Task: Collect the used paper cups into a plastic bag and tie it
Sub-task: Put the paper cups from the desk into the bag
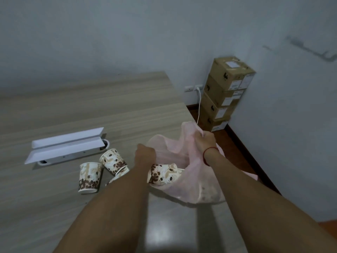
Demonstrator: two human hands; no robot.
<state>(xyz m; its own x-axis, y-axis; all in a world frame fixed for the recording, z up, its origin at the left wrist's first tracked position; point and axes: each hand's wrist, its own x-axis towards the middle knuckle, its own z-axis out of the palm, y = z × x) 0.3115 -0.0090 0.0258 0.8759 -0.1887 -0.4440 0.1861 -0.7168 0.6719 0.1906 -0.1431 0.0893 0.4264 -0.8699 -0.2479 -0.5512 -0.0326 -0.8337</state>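
A thin pink plastic bag (193,183) lies open near the right edge of the wooden table (91,106). My right hand (204,141) grips the bag's far rim and lifts it. My left hand (145,155) is closed on the near-left rim, holding the mouth apart. One paper cup (163,175) with a coffee-bean print lies on its side in the bag's mouth. Outside the bag, one cup (89,178) stands upside down, another (113,159) leans beside it, and a third (118,175) lies partly hidden under my left forearm.
A white open cable-port lid (65,143) is set in the table left of the cups. Stacked cardboard boxes (226,92) stand in the room corner beyond the table's right edge, beside a wall socket with a white cable (199,106).
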